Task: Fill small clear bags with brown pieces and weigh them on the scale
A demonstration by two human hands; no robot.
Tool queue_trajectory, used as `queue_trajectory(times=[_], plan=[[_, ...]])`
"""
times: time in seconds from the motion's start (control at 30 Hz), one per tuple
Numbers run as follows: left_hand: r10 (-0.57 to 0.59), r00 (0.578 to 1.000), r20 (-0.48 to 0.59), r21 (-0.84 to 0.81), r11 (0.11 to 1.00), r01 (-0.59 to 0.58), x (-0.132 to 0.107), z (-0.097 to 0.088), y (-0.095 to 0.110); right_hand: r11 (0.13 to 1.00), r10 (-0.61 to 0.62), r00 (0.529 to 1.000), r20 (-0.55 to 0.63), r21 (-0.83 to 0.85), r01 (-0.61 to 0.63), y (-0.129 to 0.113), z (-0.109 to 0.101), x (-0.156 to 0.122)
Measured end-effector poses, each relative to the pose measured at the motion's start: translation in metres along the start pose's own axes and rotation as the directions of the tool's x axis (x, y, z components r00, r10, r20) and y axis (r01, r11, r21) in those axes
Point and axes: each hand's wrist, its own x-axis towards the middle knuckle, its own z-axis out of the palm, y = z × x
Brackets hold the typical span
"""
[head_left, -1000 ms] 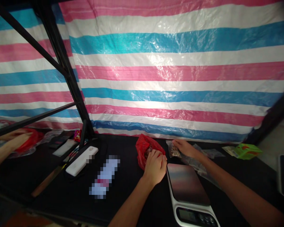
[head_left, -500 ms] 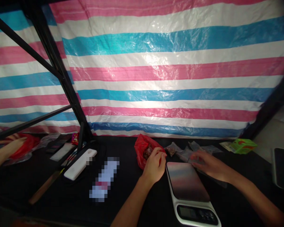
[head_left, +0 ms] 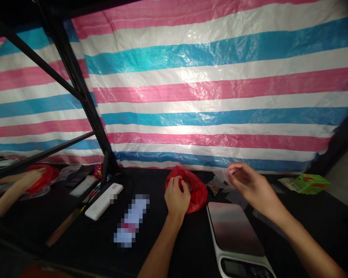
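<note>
My left hand [head_left: 176, 197] is curled, its fingers dipped into the open mouth of a red plastic bag [head_left: 195, 190] on the black table. My right hand [head_left: 248, 185] is raised above the table, fingers pinched on a small clear plastic bag [head_left: 224, 177]. A second small clear bag with brown contents [head_left: 213, 187] lies just right of the red bag. The kitchen scale [head_left: 234, 235], steel plate bare, stands below my right hand.
A white power bank [head_left: 103, 200] and a blurred packet [head_left: 131, 221] lie left of my left hand. A green box [head_left: 307, 182] sits far right. Another person's hand [head_left: 29, 179] rests on a red bag [head_left: 45, 175] at far left, beyond a black metal frame [head_left: 84, 100]. A striped tarp hangs behind.
My right hand left the table beside the scale and rose with a clear bag pinched in it. My left hand shifted left and pushed deeper into the red bag.
</note>
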Motion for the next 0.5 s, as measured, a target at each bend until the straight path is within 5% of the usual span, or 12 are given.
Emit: queue_trajectory(times=[0.1,0.2,0.37,0.5], plan=[[0.225,0.974,-0.037,-0.08,0.971,-0.227,-0.001,-0.007,-0.003,0.991,-0.007,0.98,0.197,0.132,-0.019,-0.02,0.045,0.021],[0.466,0.882,0.073,-0.145,0.88,-0.453,-0.005,-0.008,-0.005,0.97,-0.041,0.932,0.36,0.239,-0.05,-0.025,0.082,0.035],[0.314,0.946,0.083,-0.162,0.941,-0.298,-0.006,0.007,-0.014,0.945,-0.088,0.877,0.472,0.318,-0.076,-0.027,0.113,0.039],[0.222,0.971,0.084,-0.259,0.946,-0.194,0.002,0.006,-0.02,0.967,-0.081,0.897,0.434,0.252,-0.034,-0.028,0.114,0.043]])
